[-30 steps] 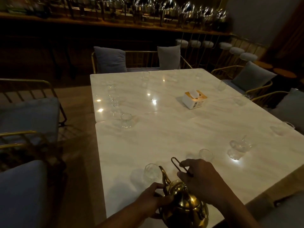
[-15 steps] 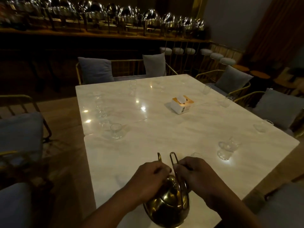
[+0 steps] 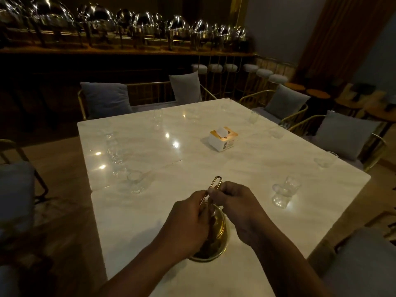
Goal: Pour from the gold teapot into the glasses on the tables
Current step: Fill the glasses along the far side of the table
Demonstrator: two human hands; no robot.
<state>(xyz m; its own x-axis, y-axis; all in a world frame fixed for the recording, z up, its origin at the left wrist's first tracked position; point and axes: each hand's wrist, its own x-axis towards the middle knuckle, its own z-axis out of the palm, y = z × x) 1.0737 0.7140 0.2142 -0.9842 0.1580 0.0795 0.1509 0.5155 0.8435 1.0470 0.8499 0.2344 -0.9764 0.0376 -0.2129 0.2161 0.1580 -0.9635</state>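
Note:
The gold teapot [image 3: 217, 232] is tipped steeply forward over the near part of the white marble table [image 3: 214, 168], its round base turned toward me. My left hand [image 3: 188, 221] wraps around its body and neck. My right hand [image 3: 235, 204] grips its thin looped handle, whose top sticks up between the hands. The spout and whatever sits under it are hidden behind my hands. A clear glass [image 3: 135, 182] stands to the left, and two glasses [image 3: 284, 191] stand together at the right.
Several more clear glasses ring the table edges, such as one glass [image 3: 325, 160] at the right. A white tissue box [image 3: 222, 138] sits mid-table. Gold-framed chairs with grey cushions [image 3: 342, 133] surround the table. Chafing dishes [image 3: 177, 28] line the back counter.
The teapot has tilted further forward, its base now facing me. Both hands have risen and closed in over it. The near glasses seen a second ago are now hidden behind my hands.

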